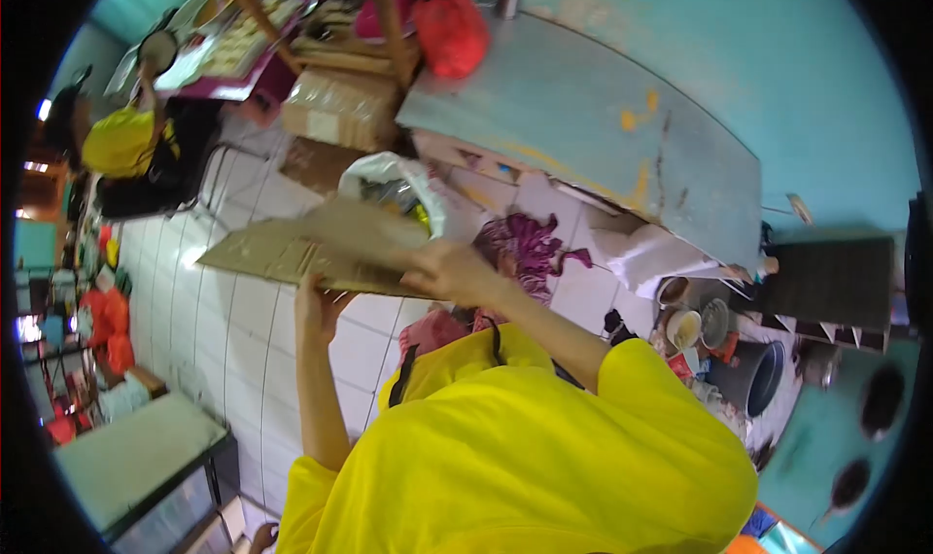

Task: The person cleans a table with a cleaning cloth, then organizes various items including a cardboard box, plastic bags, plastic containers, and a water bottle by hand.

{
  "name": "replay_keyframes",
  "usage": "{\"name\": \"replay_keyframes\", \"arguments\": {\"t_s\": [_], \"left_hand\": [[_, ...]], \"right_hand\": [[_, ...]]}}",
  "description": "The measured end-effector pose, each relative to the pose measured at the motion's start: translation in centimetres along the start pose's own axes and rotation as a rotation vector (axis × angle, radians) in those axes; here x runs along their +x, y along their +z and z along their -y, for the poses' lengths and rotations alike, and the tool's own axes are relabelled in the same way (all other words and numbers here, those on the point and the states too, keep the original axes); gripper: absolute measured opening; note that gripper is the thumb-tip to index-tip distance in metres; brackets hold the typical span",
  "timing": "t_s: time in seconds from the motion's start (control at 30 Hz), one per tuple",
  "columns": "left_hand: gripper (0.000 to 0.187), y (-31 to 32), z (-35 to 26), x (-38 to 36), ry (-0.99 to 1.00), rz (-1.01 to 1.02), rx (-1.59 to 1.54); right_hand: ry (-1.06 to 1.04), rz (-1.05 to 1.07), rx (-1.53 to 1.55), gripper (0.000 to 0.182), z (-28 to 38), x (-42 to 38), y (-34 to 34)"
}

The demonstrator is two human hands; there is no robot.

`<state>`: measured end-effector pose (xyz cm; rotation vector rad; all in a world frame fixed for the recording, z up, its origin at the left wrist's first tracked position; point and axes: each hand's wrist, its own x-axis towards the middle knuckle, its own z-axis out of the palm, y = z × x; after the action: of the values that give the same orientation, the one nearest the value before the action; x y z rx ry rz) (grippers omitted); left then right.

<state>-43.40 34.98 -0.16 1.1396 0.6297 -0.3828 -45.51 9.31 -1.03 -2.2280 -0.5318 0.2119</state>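
A brown cardboard sheet [260, 250] is held out in front of my body above the tiled floor. My left hand [317, 309] grips its near edge from below, fingers partly hidden by the sheet. My right hand [453, 272] is closed on the right end of the cardboard, where an upper flap looks smeared by motion. Just beyond the sheet stands a white plastic bag [434, 187] with crumpled wrappers in it. A purple cloth [537, 253] lies on the floor beyond my right hand.
A grey table [573, 97] stands along the wall, a red plastic bag [450, 31] at its end. Cardboard boxes [340, 107] sit under a wooden stool [384, 19]. Another person [121, 141] in yellow is at the far left. Buckets [758, 377] stand at right.
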Motion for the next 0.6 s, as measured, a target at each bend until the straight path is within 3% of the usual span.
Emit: {"name": "replay_keyframes", "arguments": {"t_s": [0.03, 0.07, 0.13, 0.2, 0.27, 0.3, 0.37, 0.4, 0.47, 0.6], "left_hand": [[0.042, -0.2, 0.6, 0.5, -0.004, -0.014, -0.028], [0.043, -0.3, 0.8, 0.7, -0.025, 0.004, -0.019], [0.045, -0.1, 1.4, 1.0, -0.022, -0.059, -0.06], [0.046, -0.2, 1.9, 1.0, 0.005, -0.11, -0.115], [0.051, -0.1, 2.2, 1.7, 0.021, -0.177, -0.143], [0.054, 0.3, 2.4, 1.9, 0.031, -0.214, -0.157], [0.06, 1.9, 2.7, 1.9, 0.078, -0.3, -0.124], [0.063, 2.5, 2.7, 1.8, 0.103, -0.346, -0.103], [0.075, 3.3, 3.3, 2.1, 0.12, -0.404, -0.058], [0.084, 6.8, 2.9, 1.5, 0.197, -0.632, -0.016]], "right_hand": [[-0.042, 0.114, 0.015, 0.046, 0.3, -0.2, -0.1], [-0.105, 0.082, 0.135, 0.045, -1.4, -0.6, 1.2], [0.063, -0.011, 0.356, 0.043, -3.6, -2.2, -0.3], [0.172, -0.213, 0.357, 0.043, -10.3, -4.6, -1.0], [0.559, -0.416, 0.061, 0.042, -15.6, -7.8, -4.6], [0.503, -0.677, -0.039, 0.047, -17.5, -9.8, -6.5], [0.662, -0.848, -0.273, 0.053, -24.8, -14.5, -9.0], [0.773, -0.901, -0.275, 0.056, -27.7, -16.2, -10.6], [0.894, -0.95, -0.624, 0.055, -32.5, -19.0, -12.7], [0.983, -0.858, -0.521, 0.06, -37.4, -18.6, -13.1]]}}
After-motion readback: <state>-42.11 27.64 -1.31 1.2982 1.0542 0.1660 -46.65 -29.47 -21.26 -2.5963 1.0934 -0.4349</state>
